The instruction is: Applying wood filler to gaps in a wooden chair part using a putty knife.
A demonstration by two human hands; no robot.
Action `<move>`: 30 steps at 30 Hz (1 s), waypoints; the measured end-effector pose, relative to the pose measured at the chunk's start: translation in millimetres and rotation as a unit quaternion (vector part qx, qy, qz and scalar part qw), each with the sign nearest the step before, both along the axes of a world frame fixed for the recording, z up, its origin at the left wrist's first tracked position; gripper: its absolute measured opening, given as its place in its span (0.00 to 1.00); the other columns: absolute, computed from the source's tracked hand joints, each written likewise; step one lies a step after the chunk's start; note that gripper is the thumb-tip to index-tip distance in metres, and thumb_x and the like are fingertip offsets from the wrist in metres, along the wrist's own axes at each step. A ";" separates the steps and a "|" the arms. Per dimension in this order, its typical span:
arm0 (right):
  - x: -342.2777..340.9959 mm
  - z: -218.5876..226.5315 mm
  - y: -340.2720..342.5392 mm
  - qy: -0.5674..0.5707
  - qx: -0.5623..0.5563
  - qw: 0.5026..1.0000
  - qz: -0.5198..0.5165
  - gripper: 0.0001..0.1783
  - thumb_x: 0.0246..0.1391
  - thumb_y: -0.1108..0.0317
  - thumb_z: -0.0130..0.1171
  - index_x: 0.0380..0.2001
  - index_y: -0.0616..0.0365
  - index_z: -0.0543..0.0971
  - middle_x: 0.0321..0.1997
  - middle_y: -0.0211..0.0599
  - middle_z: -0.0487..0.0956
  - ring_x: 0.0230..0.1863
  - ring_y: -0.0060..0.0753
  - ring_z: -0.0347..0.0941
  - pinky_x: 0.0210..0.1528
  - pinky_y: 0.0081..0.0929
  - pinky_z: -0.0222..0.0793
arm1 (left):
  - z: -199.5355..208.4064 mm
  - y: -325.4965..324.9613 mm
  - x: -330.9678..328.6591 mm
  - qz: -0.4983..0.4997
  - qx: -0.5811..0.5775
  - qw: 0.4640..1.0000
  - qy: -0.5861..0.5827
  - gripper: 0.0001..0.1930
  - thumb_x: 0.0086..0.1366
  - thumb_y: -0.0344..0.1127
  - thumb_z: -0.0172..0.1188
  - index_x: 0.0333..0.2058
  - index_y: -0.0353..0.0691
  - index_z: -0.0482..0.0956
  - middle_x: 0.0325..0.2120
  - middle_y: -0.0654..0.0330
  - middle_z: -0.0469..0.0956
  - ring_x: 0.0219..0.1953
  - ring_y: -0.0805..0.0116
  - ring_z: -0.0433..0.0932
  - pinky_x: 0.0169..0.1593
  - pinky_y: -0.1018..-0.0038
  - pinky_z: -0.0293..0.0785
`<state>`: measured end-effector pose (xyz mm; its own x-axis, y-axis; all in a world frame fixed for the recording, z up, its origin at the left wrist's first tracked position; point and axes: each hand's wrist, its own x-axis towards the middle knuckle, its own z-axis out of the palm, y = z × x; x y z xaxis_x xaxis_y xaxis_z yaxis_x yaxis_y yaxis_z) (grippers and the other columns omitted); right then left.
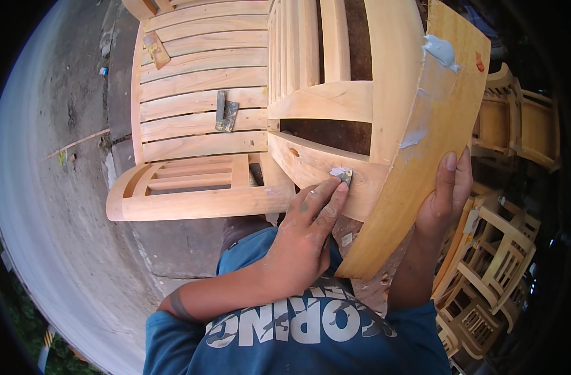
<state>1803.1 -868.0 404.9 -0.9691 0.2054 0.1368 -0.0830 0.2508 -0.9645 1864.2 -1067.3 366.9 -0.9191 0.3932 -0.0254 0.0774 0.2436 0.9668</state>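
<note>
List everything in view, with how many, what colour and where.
Slatted wooden seat: one, pale, upper middle.
Board: one, tan, across seat's right side.
Paste dabs: several, pale lilac, on board.
Smear: one, orange, board's upper right.
Blade: one, greyish, seat's lower right.
Dark flat pieces: apparently two, grey, on seat.
Stained flat piece: one, tan, seat's upper left.
Stacked furniture: several, yellowish, far right.
Stick: one, tan, left.
Shirt: one, blue, bottom.
Left fingers: one hand, smudged, holding blade.
Right fingers: one hand, gripping board.
</note>
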 end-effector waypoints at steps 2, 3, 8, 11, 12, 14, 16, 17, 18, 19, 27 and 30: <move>-0.2 0.4 -2.3 0.000 0.000 1.000 0.001 0.23 0.67 0.62 0.42 0.55 0.71 0.66 0.50 0.42 0.74 0.50 0.25 0.68 0.55 0.24 0.62 | -6.0 4.0 4.5 0.009 -0.016 0.999 0.045 0.45 0.40 0.10 0.51 0.63 0.36 0.63 0.60 0.43 0.63 0.59 0.40 0.66 0.60 0.58 0.66; -0.2 0.4 -3.1 -0.001 -0.001 1.000 0.000 0.23 0.67 0.62 0.42 0.55 0.71 0.66 0.50 0.42 0.74 0.50 0.25 0.68 0.55 0.24 0.62 | -8.5 5.7 6.6 0.010 -0.016 0.999 0.045 0.45 0.40 0.10 0.51 0.63 0.36 0.63 0.60 0.43 0.63 0.59 0.40 0.66 0.60 0.58 0.66; 1.4 -0.7 -1.7 -0.003 0.001 1.000 -0.006 0.23 0.67 0.62 0.42 0.55 0.71 0.66 0.50 0.42 0.74 0.50 0.25 0.68 0.54 0.23 0.62 | -13.1 9.4 13.7 0.005 -0.041 0.996 0.082 0.46 0.38 0.10 0.54 0.63 0.37 0.63 0.61 0.45 0.62 0.60 0.40 0.64 0.60 0.55 0.66; 1.3 0.4 -0.8 -0.009 0.004 1.000 -0.013 0.23 0.67 0.62 0.42 0.55 0.71 0.66 0.50 0.42 0.74 0.49 0.25 0.68 0.54 0.23 0.62 | -2.9 -5.6 11.2 -0.023 -0.023 0.997 0.067 0.44 0.40 0.09 0.53 0.62 0.38 0.66 0.59 0.45 0.64 0.58 0.41 0.67 0.58 0.58 0.69; 0.2 0.5 -0.4 -0.013 0.005 1.000 -0.020 0.23 0.67 0.62 0.42 0.55 0.71 0.66 0.50 0.42 0.74 0.49 0.25 0.68 0.54 0.23 0.62 | -0.4 -12.2 7.4 -0.021 -0.023 0.997 0.067 0.44 0.40 0.09 0.53 0.62 0.38 0.66 0.59 0.45 0.64 0.58 0.41 0.67 0.58 0.58 0.69; 0.9 -0.7 0.2 -0.008 0.003 1.000 -0.016 0.23 0.67 0.62 0.42 0.55 0.71 0.66 0.50 0.42 0.73 0.49 0.25 0.68 0.54 0.24 0.62 | 0.3 -28.5 -1.2 0.003 0.034 0.999 -0.004 0.38 0.48 0.09 0.49 0.61 0.40 0.68 0.56 0.49 0.70 0.54 0.51 0.73 0.53 0.66 0.74; 1.7 -1.0 -0.4 -0.004 -0.001 1.000 -0.011 0.22 0.67 0.62 0.42 0.55 0.71 0.66 0.50 0.42 0.73 0.49 0.25 0.68 0.54 0.24 0.62 | -15.2 -38.4 -10.8 0.015 0.088 0.991 -0.099 0.35 0.51 0.09 0.46 0.60 0.40 0.69 0.54 0.50 0.72 0.51 0.59 0.75 0.49 0.70 0.74; 1.3 -0.9 -0.9 -0.004 -0.001 1.000 -0.012 0.22 0.67 0.62 0.42 0.55 0.72 0.66 0.50 0.42 0.73 0.49 0.25 0.68 0.54 0.24 0.62 | -20.6 -41.4 -15.3 0.028 0.141 0.971 -0.191 0.33 0.55 0.10 0.44 0.60 0.40 0.70 0.52 0.52 0.74 0.48 0.66 0.76 0.46 0.75 0.75; 0.8 -0.8 -1.4 -0.005 -0.001 1.000 -0.013 0.22 0.67 0.63 0.42 0.55 0.72 0.66 0.50 0.42 0.73 0.49 0.25 0.68 0.54 0.24 0.62 | -21.6 -43.7 -17.9 0.028 0.141 0.971 -0.190 0.33 0.55 0.10 0.44 0.60 0.40 0.70 0.52 0.52 0.74 0.48 0.66 0.76 0.46 0.75 0.75; 0.6 -1.4 -1.6 -0.006 -0.001 1.000 -0.013 0.22 0.67 0.63 0.42 0.55 0.72 0.66 0.50 0.42 0.73 0.49 0.25 0.68 0.54 0.24 0.62 | -21.3 -45.1 -20.1 0.028 0.155 0.958 -0.238 0.32 0.57 0.11 0.43 0.60 0.40 0.70 0.51 0.54 0.74 0.46 0.70 0.75 0.44 0.77 0.75; 1.2 -1.4 3.7 -0.011 -0.022 1.000 -0.002 0.22 0.67 0.63 0.41 0.56 0.71 0.66 0.50 0.43 0.73 0.49 0.26 0.68 0.53 0.23 0.63 | -14.8 -36.9 -22.6 -0.016 0.126 0.969 -0.211 0.32 0.55 0.11 0.42 0.60 0.37 0.69 0.52 0.52 0.74 0.49 0.67 0.75 0.45 0.77 0.72; 1.1 0.7 0.2 -0.015 -0.006 1.000 -0.006 0.23 0.67 0.63 0.42 0.56 0.71 0.65 0.50 0.42 0.73 0.48 0.25 0.68 0.53 0.23 0.63 | -22.6 -28.4 -13.2 0.015 0.083 0.994 -0.068 0.35 0.51 0.08 0.42 0.59 0.36 0.69 0.54 0.46 0.72 0.53 0.57 0.75 0.48 0.74 0.72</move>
